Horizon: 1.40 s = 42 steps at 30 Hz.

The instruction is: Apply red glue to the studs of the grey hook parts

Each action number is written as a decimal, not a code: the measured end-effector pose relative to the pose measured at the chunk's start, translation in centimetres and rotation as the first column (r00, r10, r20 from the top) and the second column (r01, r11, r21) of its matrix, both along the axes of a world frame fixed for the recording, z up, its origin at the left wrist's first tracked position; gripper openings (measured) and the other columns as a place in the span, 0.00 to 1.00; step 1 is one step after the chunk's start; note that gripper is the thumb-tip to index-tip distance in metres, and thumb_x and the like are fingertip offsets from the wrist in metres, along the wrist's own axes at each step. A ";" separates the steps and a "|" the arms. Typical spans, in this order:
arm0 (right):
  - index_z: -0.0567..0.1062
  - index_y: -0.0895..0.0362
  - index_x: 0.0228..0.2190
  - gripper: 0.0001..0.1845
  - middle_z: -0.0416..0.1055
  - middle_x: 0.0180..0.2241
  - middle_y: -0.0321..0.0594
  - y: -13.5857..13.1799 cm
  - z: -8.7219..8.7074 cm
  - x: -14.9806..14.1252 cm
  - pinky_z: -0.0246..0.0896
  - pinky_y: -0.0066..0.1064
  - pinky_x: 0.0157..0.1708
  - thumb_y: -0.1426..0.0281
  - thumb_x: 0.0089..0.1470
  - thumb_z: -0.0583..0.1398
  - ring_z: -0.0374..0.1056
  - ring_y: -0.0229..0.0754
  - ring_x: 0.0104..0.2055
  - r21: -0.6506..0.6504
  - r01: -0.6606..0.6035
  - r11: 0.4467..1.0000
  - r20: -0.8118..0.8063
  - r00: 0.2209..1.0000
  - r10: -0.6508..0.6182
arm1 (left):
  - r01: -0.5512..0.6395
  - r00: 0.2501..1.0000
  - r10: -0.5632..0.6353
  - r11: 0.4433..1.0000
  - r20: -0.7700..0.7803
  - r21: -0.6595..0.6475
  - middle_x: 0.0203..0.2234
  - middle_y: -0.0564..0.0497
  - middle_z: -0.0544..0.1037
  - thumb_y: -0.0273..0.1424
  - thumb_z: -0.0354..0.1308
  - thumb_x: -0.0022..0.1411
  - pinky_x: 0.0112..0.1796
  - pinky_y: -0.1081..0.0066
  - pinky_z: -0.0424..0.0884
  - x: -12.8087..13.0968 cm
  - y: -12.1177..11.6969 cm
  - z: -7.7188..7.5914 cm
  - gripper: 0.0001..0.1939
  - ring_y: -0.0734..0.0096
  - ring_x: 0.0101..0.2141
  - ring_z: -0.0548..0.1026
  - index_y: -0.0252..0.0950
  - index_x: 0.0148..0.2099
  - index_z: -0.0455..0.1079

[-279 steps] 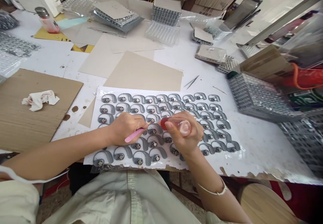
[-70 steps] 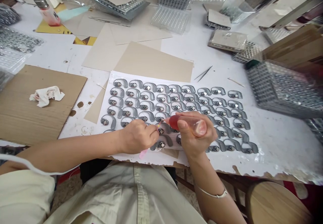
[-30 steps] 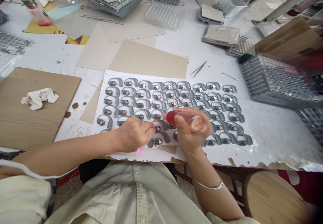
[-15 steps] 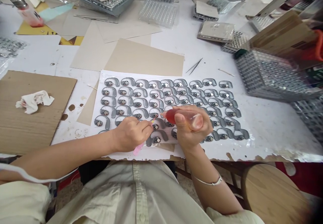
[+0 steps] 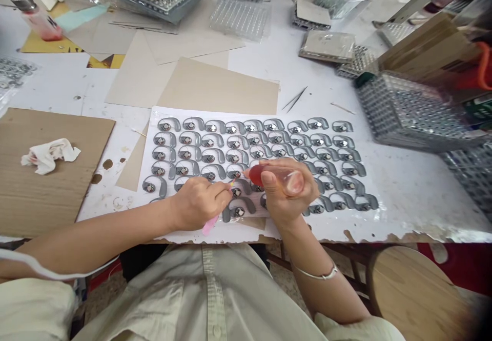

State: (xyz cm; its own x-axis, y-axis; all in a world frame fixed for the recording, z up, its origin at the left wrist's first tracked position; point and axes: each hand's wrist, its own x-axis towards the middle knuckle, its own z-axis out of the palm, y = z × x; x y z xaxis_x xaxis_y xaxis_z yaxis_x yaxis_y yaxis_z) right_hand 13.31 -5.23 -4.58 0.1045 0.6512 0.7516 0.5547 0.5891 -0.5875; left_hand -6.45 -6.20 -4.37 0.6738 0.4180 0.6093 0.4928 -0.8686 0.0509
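My right hand [image 5: 289, 192] is wrapped round a small clear squeeze bottle [image 5: 282, 178] of red liquid, tilted with its tip pointing left. My left hand [image 5: 202, 202] is closed on a thin pink tool [image 5: 209, 225], its slim yellowish end poking out toward the bottle tip; its exact kind is unclear. Both tips meet closely over the grey ear-hook earpieces [image 5: 238, 206], each with a round part bearing a pale square. Several rows of these lie on a white sheet [image 5: 192, 111]. My hands hide some in the lower rows.
Tweezers [image 5: 295, 99] and a cotton swab [image 5: 343, 108] lie beyond the sheet. Left is brown cardboard [image 5: 42, 197] with a stained tissue [image 5: 51, 155]. Grey card sheets [image 5: 219, 85] lie behind. Filled clear trays [image 5: 415, 115] are stacked right; a red-stained bottle [image 5: 38, 18] stands far left.
The bottle in my right hand has shifted very slightly left. My left hand keeps its grip and place over the earpieces. The whole view has drifted a little.
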 end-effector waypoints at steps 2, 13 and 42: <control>0.73 0.57 0.32 0.08 0.75 0.28 0.39 0.0 0.0 0.0 0.68 0.32 0.29 0.66 0.52 0.65 0.72 0.40 0.29 0.005 0.005 1.000 0.004 1.000 -0.005 | 0.002 1.000 -0.002 1.000 -0.002 -0.003 0.27 0.49 0.78 0.19 0.49 0.60 0.18 0.74 0.66 0.0 0.0 0.0 0.07 0.75 0.23 0.75 0.31 0.33 0.68; 0.72 0.55 0.34 0.09 0.74 0.28 0.37 0.0 -0.1 0.2 0.68 0.33 0.28 0.65 0.53 0.64 0.71 0.40 0.28 0.030 0.028 0.999 0.036 0.999 -0.029 | 0.004 1.000 -0.004 0.999 0.006 -0.033 0.29 0.48 0.79 0.20 0.51 0.57 0.18 0.75 0.67 -0.2 0.1 -0.1 0.05 0.74 0.22 0.75 0.31 0.33 0.68; 0.72 0.56 0.34 0.09 0.73 0.27 0.38 -0.5 -0.2 0.6 0.64 0.31 0.23 0.68 0.50 0.65 0.69 0.39 0.25 0.061 -0.051 0.997 0.049 0.998 0.048 | 0.068 0.954 0.037 0.940 0.298 -0.334 0.35 0.45 0.78 0.22 0.55 0.58 0.32 0.75 0.76 -0.2 0.8 0.0 0.04 0.73 0.34 0.78 0.33 0.35 0.70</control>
